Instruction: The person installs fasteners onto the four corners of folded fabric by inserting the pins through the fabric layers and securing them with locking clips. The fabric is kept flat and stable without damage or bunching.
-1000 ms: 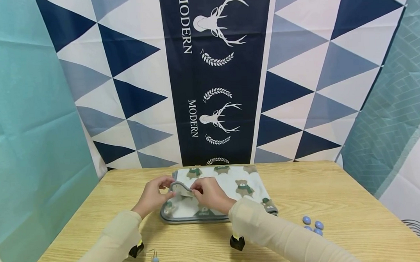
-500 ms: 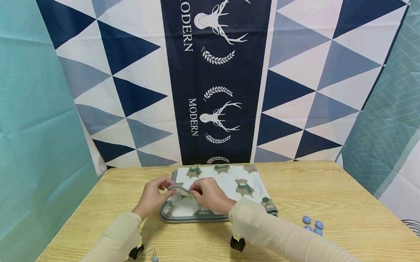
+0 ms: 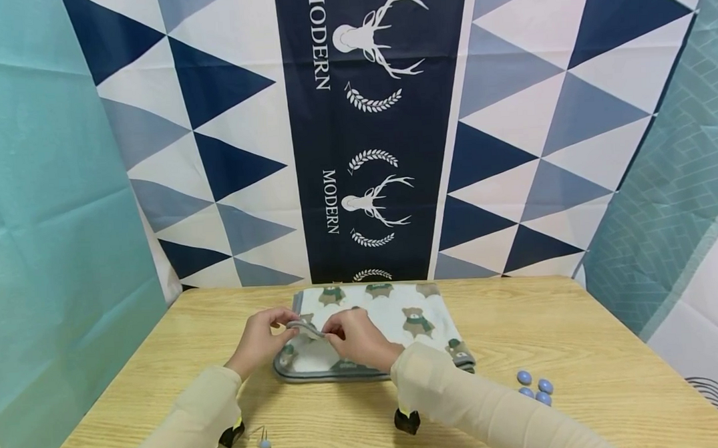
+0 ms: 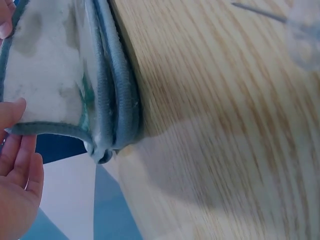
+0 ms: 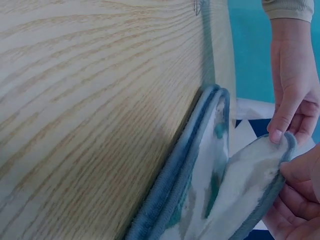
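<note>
A folded white blanket (image 3: 384, 326) with brown bears in green scarves and grey edging lies at the back of the table. My left hand (image 3: 262, 338) pinches a raised part of its grey edge near the left side, between thumb and fingers. Just to the right, my right hand (image 3: 359, 341) pinches the same edge. In the right wrist view, a layer of blanket (image 5: 252, 187) stands lifted off the stack, with the left hand (image 5: 295, 85) at its corner and the right hand (image 5: 300, 200) close by. The left wrist view shows the left fingers (image 4: 22, 160) under the edging.
Several blue oval pieces (image 3: 544, 385) lie on the wooden table (image 3: 332, 425) at the right. Near the front left lies a small blue-headed piece (image 3: 265, 445) with thin metal prongs. A patterned cloth (image 3: 241, 135) hangs behind the table.
The pinched edge has come down from an arched shape to a flatter one. My right hand has turned slightly and shifted a little left; my left hand has barely moved.
</note>
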Tool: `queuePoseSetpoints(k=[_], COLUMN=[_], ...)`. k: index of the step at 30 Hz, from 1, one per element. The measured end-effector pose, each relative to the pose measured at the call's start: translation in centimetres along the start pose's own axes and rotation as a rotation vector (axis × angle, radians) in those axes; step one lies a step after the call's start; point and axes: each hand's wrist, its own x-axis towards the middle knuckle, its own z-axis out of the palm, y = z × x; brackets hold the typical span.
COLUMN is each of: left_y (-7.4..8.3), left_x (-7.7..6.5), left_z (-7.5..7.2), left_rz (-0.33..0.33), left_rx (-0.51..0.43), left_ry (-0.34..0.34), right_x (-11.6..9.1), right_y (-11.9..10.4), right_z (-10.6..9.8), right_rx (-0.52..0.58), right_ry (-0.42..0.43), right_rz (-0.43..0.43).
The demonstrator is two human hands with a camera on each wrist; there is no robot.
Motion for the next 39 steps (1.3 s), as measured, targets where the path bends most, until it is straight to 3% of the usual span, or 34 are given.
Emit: queuePoseSetpoints(k=[8,15,24,33,39], left_y=[-0.3,-0.3,-0.2,-0.3,-0.2], left_x=[-0.4,-0.8,-0.8,-0.9,-0.6], left_z=[-0.2,0.1,0.3,0.3,0.0], left_rz=[0.045,0.045,0.076,0.073,0.094], left_rx=[0.012,0.013,0.001,-0.006,-0.004], left_ry=[-0.009,-0.019,-0.044,-0.070,-0.060], right_x=[-0.3,-1.0,-1.6,-2.6,-3.2], right_y=[0.1,0.3,1.2,2.4,3.2], right_z=[0.5,0.9,0.1,-0.2,-1.5], right_rx=[-0.004,-0.041,-0.038,-0.048,-0.066], right_ry=[-0.015,-0.043,-0.102,-0.096,-0.088], right_rz=[-0.016,-0.010,-0.027,-0.040,-0.045])
